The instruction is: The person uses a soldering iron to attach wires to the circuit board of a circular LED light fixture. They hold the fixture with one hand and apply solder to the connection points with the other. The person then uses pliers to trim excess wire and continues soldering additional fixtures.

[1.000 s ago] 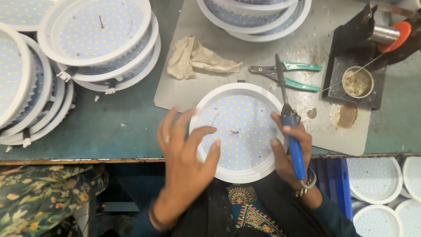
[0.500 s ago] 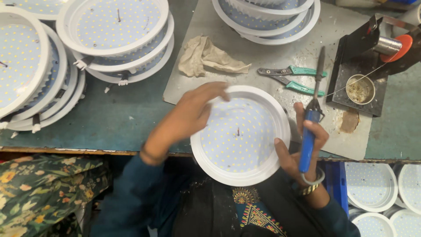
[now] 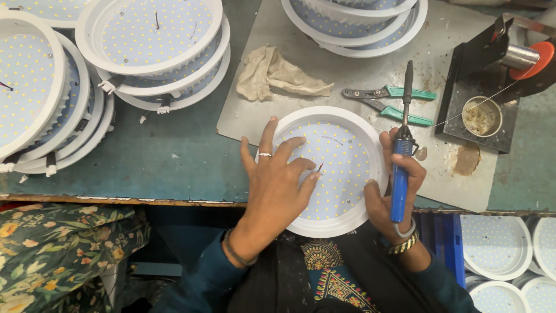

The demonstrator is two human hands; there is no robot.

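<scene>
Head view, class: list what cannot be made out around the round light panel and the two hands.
- Light panel: left part hidden under the left hand.
- Wire at the fingertips: too small to tell whether it is gripped.
- Soldering iron in the right hand: handle partly hidden by fingers.
- Panel stack: cut off by the top edge.

Bright even overhead light, soft shadows, sharp focus, slight edge distortion.
</scene>
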